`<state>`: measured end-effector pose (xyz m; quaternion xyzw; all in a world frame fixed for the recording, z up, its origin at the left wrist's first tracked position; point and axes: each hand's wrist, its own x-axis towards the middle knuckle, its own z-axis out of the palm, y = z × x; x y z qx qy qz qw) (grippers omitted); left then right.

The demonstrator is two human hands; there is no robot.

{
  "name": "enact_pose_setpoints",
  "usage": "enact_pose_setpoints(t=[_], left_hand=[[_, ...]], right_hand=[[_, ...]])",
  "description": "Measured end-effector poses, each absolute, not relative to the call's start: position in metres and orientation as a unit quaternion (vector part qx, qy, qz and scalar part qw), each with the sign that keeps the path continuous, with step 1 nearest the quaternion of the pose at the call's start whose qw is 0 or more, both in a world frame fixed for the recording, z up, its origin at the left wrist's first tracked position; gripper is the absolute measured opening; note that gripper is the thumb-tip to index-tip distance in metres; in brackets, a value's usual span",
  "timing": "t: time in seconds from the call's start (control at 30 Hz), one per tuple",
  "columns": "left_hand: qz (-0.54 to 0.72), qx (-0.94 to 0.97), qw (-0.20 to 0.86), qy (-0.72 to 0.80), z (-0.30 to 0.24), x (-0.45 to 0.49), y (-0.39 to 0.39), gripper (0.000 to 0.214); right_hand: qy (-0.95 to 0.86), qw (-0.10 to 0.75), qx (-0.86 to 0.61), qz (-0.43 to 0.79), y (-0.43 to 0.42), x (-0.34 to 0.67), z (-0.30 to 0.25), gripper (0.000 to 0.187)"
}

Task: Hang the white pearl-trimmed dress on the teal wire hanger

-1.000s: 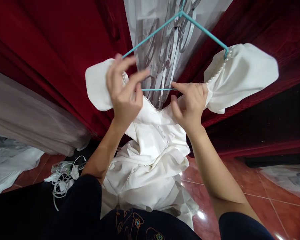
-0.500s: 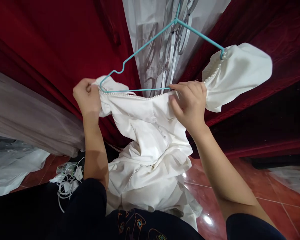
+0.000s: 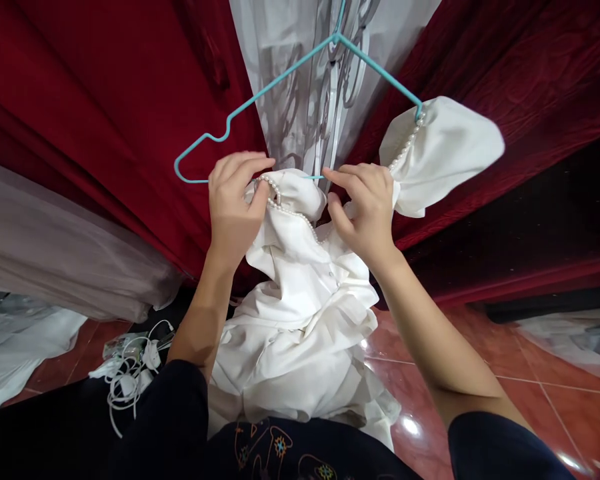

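Note:
A white dress (image 3: 300, 293) with a pearl-trimmed neckline hangs down in front of me, its skirt bunched below. A thin turquoise hanger (image 3: 285, 75) is above it. One puffed sleeve (image 3: 453, 150) sits over the hanger's right end; the left end is bare. My left hand (image 3: 237, 203) grips the dress by its pearl edge near the hanger's bottom bar, left of centre. My right hand (image 3: 365, 207) is closed on the dress and the bottom bar, right of centre. The fabric inside both hands is partly hidden.
Dark red curtains (image 3: 130, 100) hang on both sides, with white metal scrollwork (image 3: 330, 113) between them. Tangled white cables (image 3: 133, 380) lie on a black surface at lower left. Sheer white fabric (image 3: 25, 340) rests farther left. The floor has red tiles (image 3: 430, 413).
My left hand has moved right, drawing the left shoulder of the dress inward from the hanger's left end. The neckline now sags. Hanger and right sleeve have shifted slightly left in view.

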<state>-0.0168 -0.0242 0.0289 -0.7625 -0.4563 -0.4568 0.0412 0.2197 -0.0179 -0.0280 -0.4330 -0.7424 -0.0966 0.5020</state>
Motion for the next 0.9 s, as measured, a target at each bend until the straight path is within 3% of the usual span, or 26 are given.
enact_pose_setpoints(t=[0.1,0.17,0.23,0.3,0.4,0.6,0.73,0.9], left_hand=[[-0.427,-0.778,0.026,-0.460,0.024,-0.012,-0.021,0.022],[-0.427,-0.783,0.041,-0.449,0.016,-0.009,-0.021,0.023],[-0.430,-0.784,0.058,-0.445,0.011,-0.007,-0.022,0.025],[-0.427,-0.785,0.066,-0.444,0.008,-0.009,-0.020,0.025],[-0.424,-0.782,0.077,-0.451,0.010,-0.015,-0.015,0.024],[-0.417,-0.785,0.077,-0.452,0.017,-0.025,-0.010,0.026],[-0.414,-0.785,0.066,-0.457,0.018,-0.025,-0.010,0.028],[-0.411,-0.782,0.080,-0.461,0.018,-0.029,-0.006,0.027]], right_hand=[[-0.738,0.509,-0.427,-0.115,-0.025,0.231,-0.020,0.036],[-0.689,0.578,-0.403,-0.168,-0.021,0.244,-0.010,0.036],[-0.625,0.635,-0.387,-0.237,-0.010,0.261,0.002,0.047],[-0.607,0.633,-0.406,-0.255,0.004,0.279,0.013,0.055],[-0.620,0.609,-0.463,-0.175,0.021,0.304,0.024,0.030],[-0.540,0.717,-0.404,-0.173,0.034,0.349,0.027,0.009],[-0.473,0.680,-0.525,-0.195,0.043,0.373,0.013,0.019],[-0.476,0.545,-0.685,-0.086,0.027,0.368,0.003,0.028]])
